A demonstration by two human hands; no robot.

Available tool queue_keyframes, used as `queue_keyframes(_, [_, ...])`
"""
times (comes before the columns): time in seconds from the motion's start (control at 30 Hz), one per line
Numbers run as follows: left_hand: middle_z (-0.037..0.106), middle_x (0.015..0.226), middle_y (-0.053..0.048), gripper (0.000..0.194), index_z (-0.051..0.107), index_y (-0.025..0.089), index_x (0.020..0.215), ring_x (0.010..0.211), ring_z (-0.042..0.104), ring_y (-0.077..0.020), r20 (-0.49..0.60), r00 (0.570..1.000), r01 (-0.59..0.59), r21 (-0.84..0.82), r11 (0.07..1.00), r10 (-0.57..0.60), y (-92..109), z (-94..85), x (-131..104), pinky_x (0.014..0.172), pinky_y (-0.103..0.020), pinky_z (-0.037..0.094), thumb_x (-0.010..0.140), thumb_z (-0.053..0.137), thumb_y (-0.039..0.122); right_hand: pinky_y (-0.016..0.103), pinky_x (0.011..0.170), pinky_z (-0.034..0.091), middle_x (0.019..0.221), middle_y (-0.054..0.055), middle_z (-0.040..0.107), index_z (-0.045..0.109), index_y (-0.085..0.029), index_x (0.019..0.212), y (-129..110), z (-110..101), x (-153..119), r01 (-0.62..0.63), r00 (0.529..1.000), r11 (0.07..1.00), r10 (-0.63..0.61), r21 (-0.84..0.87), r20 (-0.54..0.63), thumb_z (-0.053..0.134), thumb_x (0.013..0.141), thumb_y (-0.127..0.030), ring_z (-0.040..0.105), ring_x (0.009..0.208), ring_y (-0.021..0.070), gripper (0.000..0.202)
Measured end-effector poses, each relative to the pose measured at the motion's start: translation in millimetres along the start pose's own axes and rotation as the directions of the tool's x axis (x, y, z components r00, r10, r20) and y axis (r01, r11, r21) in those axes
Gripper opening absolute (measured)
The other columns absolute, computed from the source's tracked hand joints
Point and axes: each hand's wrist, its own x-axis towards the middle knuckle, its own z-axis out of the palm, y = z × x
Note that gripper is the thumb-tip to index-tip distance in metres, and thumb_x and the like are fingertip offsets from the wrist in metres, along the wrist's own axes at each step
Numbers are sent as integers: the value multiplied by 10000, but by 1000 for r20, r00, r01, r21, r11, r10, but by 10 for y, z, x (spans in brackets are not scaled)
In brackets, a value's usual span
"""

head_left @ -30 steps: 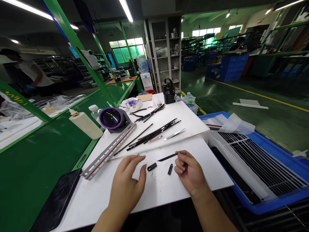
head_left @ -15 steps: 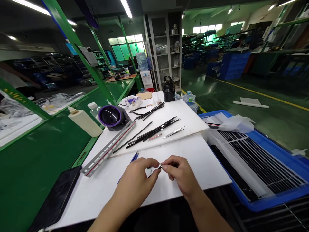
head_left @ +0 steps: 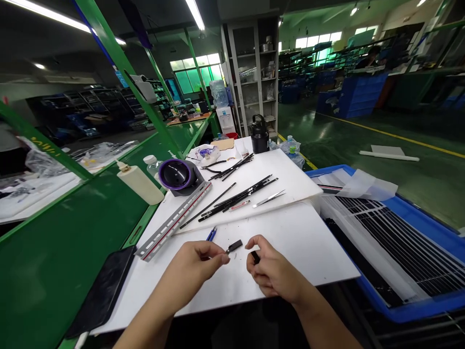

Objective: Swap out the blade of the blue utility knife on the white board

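My left hand [head_left: 198,264] pinches the thin end of a small black rectangular piece [head_left: 235,245] between thumb and fingertips, and the piece points to the right above the white board. Across from it, my right hand [head_left: 271,266] has its fingers curled around a small black block [head_left: 255,257], with thumb and forefinger raised and a gap between the hands. Just beyond the left hand lies a blue-handled tool [head_left: 211,233], partly hidden. Farther back on white foam are thin black strips [head_left: 236,196], tweezers [head_left: 269,198] and a small red-and-clear item [head_left: 240,205].
A slotted grey metal rail [head_left: 174,222] lies at left beside a black-purple round device [head_left: 177,174] and a cream bottle [head_left: 140,184]. Pliers [head_left: 214,167] and a black flask [head_left: 259,138] stand farther back. At right is a blue tray [head_left: 417,213] of black strips.
My hands have come apart; they were together at the fingertips. The black piece now shows in my left hand, and a black block shows in my right. The whole view has shifted slightly.
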Motion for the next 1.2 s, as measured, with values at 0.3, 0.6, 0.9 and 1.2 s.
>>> queue_keyframes(0.3, [488,511,33,288,720,139,738,522,378,-102,141,990,45,-143,989,-25,-180,-131,-89,518,-248,274,715,691,424,239,494,524,1082,81,651,488,-205,1144,98,-2,71,83,990,993,-73,-80,119,544,896,-263,668,603,129,261])
queue_keyframes(0.6, [419,506,45,346,708,147,729,524,329,-102,144,986,90,-63,994,-80,-321,-104,-106,512,-252,241,719,668,491,364,791,504,1061,45,642,642,-255,1139,-41,-346,59,-77,768,524,-511,-848,-386,502,909,-295,613,936,223,272])
queue_keyframes(0.9, [612,605,-21,343,738,165,761,564,466,-142,146,987,80,-65,995,-70,-430,-41,-99,534,-258,334,694,642,487,360,717,450,1040,65,621,618,-227,1129,-4,-370,121,-250,735,356,-536,-900,-416,561,852,-278,595,889,245,287])
queue_keyframes(1.2, [703,711,-52,323,736,179,711,706,588,-207,103,992,86,-69,994,-78,-359,-172,-270,648,-285,427,682,645,487,397,678,382,766,41,636,541,-233,748,67,-148,76,-205,810,282,-489,-937,-324,619,816,-302,555,715,241,124])
